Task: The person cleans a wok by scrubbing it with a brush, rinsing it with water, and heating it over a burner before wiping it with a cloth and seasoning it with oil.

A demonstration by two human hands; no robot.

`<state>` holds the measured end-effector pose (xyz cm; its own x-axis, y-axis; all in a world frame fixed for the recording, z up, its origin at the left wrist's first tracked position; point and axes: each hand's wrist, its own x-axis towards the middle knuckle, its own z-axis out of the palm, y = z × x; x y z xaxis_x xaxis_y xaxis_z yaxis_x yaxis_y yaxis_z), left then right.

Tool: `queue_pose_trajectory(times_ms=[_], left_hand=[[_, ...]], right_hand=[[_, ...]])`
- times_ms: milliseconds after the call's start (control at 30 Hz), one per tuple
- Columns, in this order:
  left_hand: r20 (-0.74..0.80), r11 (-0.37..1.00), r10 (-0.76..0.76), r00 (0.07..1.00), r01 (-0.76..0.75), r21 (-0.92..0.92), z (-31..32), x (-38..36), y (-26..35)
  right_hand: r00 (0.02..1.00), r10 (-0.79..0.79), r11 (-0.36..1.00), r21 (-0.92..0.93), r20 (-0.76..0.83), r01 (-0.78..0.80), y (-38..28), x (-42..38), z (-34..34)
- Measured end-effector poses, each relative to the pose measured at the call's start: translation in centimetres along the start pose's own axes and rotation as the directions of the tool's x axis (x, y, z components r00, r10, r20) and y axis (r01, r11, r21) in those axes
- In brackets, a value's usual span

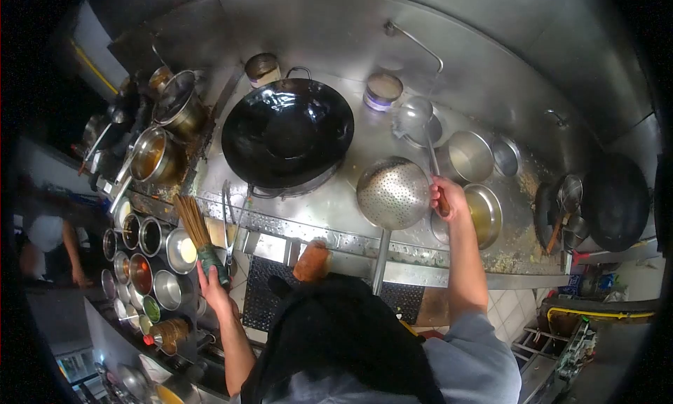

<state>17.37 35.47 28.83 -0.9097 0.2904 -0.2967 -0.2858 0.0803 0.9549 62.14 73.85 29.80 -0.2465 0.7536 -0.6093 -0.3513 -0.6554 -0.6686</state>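
My left hand (pixel 214 292) is closed around the green-wrapped handle of a bamboo wok brush (pixel 195 225), its bristles pointing up and away from me. In my right hand (pixel 452 199) is the wooden-ended handle of a ladle (pixel 415 112), whose bowl is over a small metal pot at the back of the range. A large black wok (pixel 287 141), dark and shiny inside, sits on the burner between my hands. Just left of my right hand lies a perforated strainer (pixel 392 197), its long handle reaching toward me. Metal tongs (pixel 230 222) rest near the brush.
Several seasoning containers (pixel 168 290) crowd the left side, below a pot of brown liquid (pixel 148 154). Metal pots (pixel 470 156) stand to the right. A bent faucet (pixel 420 43) juts from the back wall. Another black wok (pixel 615 202) leans at far right. Another person's arm (pixel 72 253) shows at far left.
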Motion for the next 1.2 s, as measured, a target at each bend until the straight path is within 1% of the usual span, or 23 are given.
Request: queue_pose_trajectory(times_ms=[67,100,167,200,267,300,367,433,500,533,567,600,633,667,700,733,800,833,967,1000,1067,1133,1200], left_hand=[[0.025,1.0,0.007,1.0,-0.006,-0.011,0.3,0.1,-0.2],[0.03,0.999,0.003,1.0,-0.002,-0.033,0.9,-0.1,0.1],[0.026,0.999,-0.001,1.0,0.003,-0.053,1.4,-0.3,0.5],[0.039,0.999,0.006,0.999,-0.004,-0.046,1.5,-0.4,0.6],[0.043,0.999,0.015,0.999,-0.014,-0.038,1.6,-0.7,0.9],[0.028,0.999,0.028,0.999,-0.027,-0.03,1.7,-1.0,1.1],[0.004,0.999,0.046,0.999,-0.046,-0.024,1.4,-1.3,1.4],[-0.021,0.996,0.072,0.997,-0.071,0.046,0.8,-1.6,1.3],[-0.039,0.996,0.075,0.996,-0.073,0.048,0.3,-1.8,1.5],[-0.05,0.996,0.074,0.996,-0.071,0.05,0.2,-1.8,1.5],[-0.051,0.996,0.076,0.996,-0.074,0.044,0.1,-1.7,1.6],[-0.052,0.997,0.069,0.996,-0.067,0.048,-0.1,-1.5,1.7],[-0.054,0.997,0.063,0.997,-0.06,0.053,-0.3,-1.3,1.7],[-0.059,0.997,0.066,0.996,-0.063,0.046,-0.5,-1.0,1.7],[-0.045,0.996,0.073,0.996,-0.07,0.054,-0.7,-0.6,1.6],[-0.031,0.995,0.078,0.996,-0.076,0.061,-0.8,-0.1,1.5],[-0.025,0.995,0.082,0.996,-0.081,0.064,-0.6,1.2,1.4],[-0.013,0.994,0.086,0.996,-0.085,0.076,-0.4,1.9,1.4],[0.056,0.994,0.012,0.998,-0.018,0.109,1.3,5.4,2.0],[0.097,0.997,-0.019,0.995,0.011,0.08,1.8,6.2,2.3],[0.154,0.999,0.038,0.987,-0.038,-0.007,2.3,10.1,0.4],[0.176,0.996,0.059,0.983,-0.069,0.054,2.9,13.9,-0.3],[0.222,0.992,-0.034,0.974,0.005,0.128,4.4,15.0,3.5]], right_hand=[[0.99,-0.128,0.899,-0.428,-0.057,0.092,-0.6,-1.3,0.6],[0.991,-0.125,0.897,-0.433,-0.053,0.09,-0.6,-0.7,0.3],[0.956,-0.292,0.675,-0.712,-0.018,0.193,-0.2,1.8,-1.1],[0.958,-0.287,0.675,-0.712,-0.014,0.192,0.1,3.1,-1.7],[0.881,-0.473,0.356,-0.917,-0.01,0.181,0.9,6.2,-2.9],[0.884,-0.468,0.356,-0.916,-0.002,0.186,1.5,8.5,-4.1],[0.77,-0.634,0.092,-0.982,0.072,0.168,2.9,13.9,-7.2],[0.821,-0.57,0.134,-0.985,0.015,0.111,3.4,19.6,-9.7],[0.862,-0.505,0.169,-0.984,-0.043,0.049,2.9,20.3,-8.9],[0.958,-0.241,0.748,-0.659,-0.154,0.082,1.8,18.8,-7.1],[0.997,0.047,0.997,-0.058,-0.063,-0.05,0.4,17.0,-5.4],[0.997,0.042,0.997,-0.062,-0.058,-0.046,-1.1,15.5,-4.1],[0.991,0.111,0.944,0.304,0.068,-0.127,-2.1,14.0,-3.0],[0.969,0.131,0.755,0.612,0.212,-0.236,-2.7,12.9,-1.8],[0.985,0.087,0.791,0.59,0.148,-0.159,-2.9,12.5,-1.4],[0.984,0.087,0.796,0.584,0.154,-0.161,-3.2,11.7,-1.0],[0.951,0.074,0.726,0.638,0.3,-0.257,-3.8,9.8,-0.3],[0.949,0.024,0.763,0.608,0.315,-0.221,-4.2,8.9,0.2],[0.944,0.017,0.799,0.562,0.331,-0.212,-7.3,2.9,7.8],[0.943,0.014,0.804,0.556,0.334,-0.209,-8.0,2.9,9.3],[0.94,0.036,0.843,0.495,0.34,-0.211,-9.4,3.8,12.2],[0.936,0.027,0.856,0.476,0.352,-0.204,-9.9,5.6,15.5],[0.965,0.058,0.936,0.321,0.256,-0.142,-10.1,7.6,18.9]])
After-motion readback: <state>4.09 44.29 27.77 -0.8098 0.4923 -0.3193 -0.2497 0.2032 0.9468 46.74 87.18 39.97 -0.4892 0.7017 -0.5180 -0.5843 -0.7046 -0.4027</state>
